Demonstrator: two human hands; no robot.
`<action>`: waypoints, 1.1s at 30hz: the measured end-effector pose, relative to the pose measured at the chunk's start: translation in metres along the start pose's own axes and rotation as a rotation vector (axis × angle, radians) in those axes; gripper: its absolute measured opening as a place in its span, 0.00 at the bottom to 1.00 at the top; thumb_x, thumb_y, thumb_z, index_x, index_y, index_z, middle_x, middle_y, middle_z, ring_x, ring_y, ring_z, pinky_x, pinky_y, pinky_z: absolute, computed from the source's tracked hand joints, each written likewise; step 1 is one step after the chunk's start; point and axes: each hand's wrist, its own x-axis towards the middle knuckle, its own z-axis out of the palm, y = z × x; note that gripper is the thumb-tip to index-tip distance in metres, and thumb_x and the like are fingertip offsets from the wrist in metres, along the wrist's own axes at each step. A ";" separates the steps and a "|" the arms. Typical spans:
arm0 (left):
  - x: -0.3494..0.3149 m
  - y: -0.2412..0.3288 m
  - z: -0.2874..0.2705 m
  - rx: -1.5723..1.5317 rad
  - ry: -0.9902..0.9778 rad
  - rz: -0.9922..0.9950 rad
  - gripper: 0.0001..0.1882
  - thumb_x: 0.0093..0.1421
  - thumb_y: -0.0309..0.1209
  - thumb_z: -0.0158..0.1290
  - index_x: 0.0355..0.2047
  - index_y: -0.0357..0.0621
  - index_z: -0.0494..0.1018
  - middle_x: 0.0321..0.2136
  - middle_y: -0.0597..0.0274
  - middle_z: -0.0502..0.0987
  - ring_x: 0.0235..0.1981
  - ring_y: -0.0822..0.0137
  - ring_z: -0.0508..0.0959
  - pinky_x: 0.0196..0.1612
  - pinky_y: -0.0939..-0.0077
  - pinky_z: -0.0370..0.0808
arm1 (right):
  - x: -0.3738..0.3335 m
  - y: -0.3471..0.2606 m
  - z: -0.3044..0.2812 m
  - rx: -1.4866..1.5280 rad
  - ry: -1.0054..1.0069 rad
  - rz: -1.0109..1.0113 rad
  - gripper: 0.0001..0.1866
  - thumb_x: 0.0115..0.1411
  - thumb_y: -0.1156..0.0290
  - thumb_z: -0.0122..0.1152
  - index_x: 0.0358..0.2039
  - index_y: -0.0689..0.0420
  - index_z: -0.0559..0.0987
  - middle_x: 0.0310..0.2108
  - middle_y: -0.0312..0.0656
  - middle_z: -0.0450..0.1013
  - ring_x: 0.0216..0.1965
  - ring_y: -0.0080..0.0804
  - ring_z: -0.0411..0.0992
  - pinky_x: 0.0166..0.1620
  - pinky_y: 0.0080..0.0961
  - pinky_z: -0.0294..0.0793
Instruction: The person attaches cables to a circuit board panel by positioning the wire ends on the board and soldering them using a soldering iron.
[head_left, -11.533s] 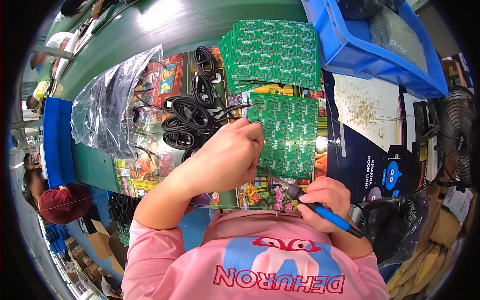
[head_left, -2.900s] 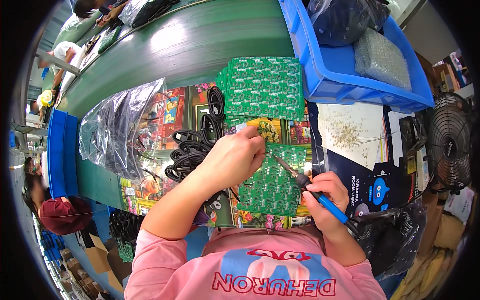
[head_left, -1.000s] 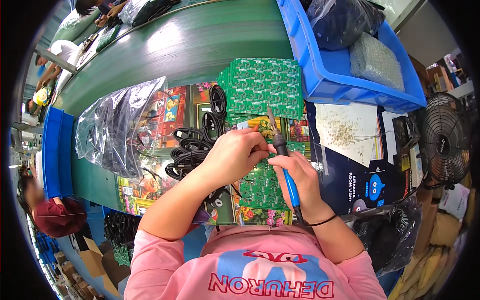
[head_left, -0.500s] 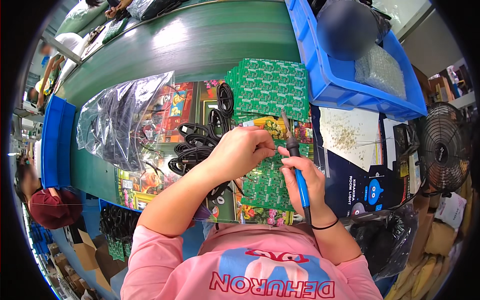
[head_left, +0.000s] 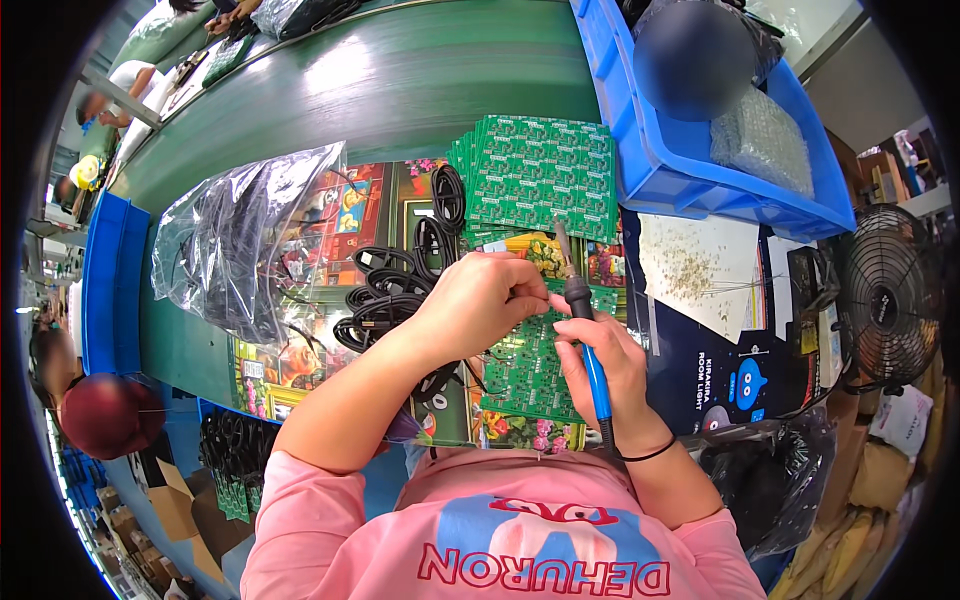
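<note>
My right hand is wrapped round a soldering iron with a blue handle and black grip. The iron's metal tip points away from me, above the far end of a green circuit board panel lying in front of me. Over the left part of that panel, my left hand is closed in a pinch, its fingertips close to the right fingers. What it pinches is too small to make out. Coiled black cables lie beside the left hand, and a stack of green circuit board panels sits just beyond both hands.
A clear plastic bag of black cables lies at left. Far right stands a blue crate with bubble wrap, near a black fan. White paper with brownish specks lies right. A blue bin stands far left.
My right hand and the soldering iron have shifted slightly left, the iron's tip with them. My left hand keeps its pinch in nearly the same place. Far left, a person in the background has moved.
</note>
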 end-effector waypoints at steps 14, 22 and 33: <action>-0.002 -0.002 0.002 0.064 0.026 0.042 0.06 0.57 0.29 0.62 0.32 0.39 0.80 0.26 0.55 0.79 0.29 0.57 0.80 0.34 0.65 0.75 | -0.003 -0.001 0.000 0.088 0.019 0.109 0.17 0.54 0.85 0.63 0.44 0.57 0.76 0.44 0.49 0.79 0.30 0.38 0.76 0.34 0.31 0.78; 0.000 0.002 0.004 0.177 -0.026 0.057 0.07 0.58 0.30 0.60 0.30 0.38 0.76 0.27 0.53 0.79 0.32 0.50 0.80 0.36 0.59 0.75 | -0.006 -0.004 -0.011 -0.051 0.065 -0.049 0.19 0.52 0.86 0.64 0.44 0.57 0.76 0.41 0.52 0.79 0.29 0.44 0.76 0.32 0.33 0.77; 0.007 0.003 0.000 0.126 -0.050 0.029 0.07 0.56 0.28 0.61 0.31 0.36 0.77 0.26 0.51 0.78 0.30 0.52 0.79 0.35 0.62 0.75 | -0.031 -0.007 -0.048 -0.291 0.148 -0.234 0.20 0.52 0.74 0.73 0.45 0.59 0.76 0.29 0.45 0.76 0.24 0.41 0.75 0.28 0.32 0.74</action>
